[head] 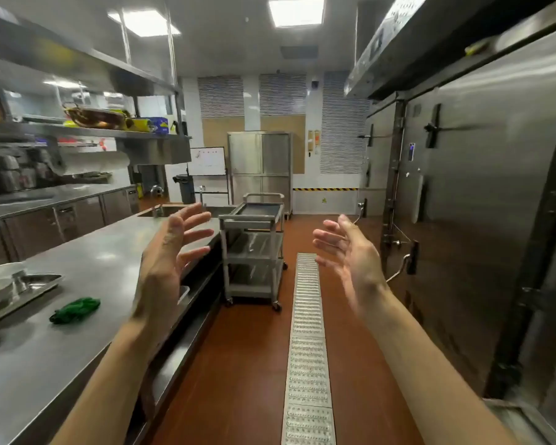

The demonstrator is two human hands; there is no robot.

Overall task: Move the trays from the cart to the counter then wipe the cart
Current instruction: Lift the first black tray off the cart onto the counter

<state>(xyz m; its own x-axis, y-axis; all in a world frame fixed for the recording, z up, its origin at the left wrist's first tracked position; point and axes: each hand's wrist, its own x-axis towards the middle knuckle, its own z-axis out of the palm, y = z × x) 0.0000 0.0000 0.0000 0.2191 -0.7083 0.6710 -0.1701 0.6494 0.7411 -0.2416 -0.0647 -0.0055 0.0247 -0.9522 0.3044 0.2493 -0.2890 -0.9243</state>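
A grey three-shelf cart (254,252) stands on the floor at the far end of the steel counter (87,261). On its top shelf lies a dark tray (259,209). On the counter's near left sits a metal tray (29,290) with white bowls, and a crumpled green cloth (75,310) lies beside it. My left hand (170,252) and my right hand (350,255) are raised in front of me, palms facing each other, fingers spread, holding nothing, well short of the cart.
Tall steel refrigerator doors (482,203) line the right side. A metal floor drain grate (307,348) runs down the red floor. Shelves with boxes and a pan (93,118) hang over the left counter. A steel cabinet (260,162) and a bin (185,187) stand at the back.
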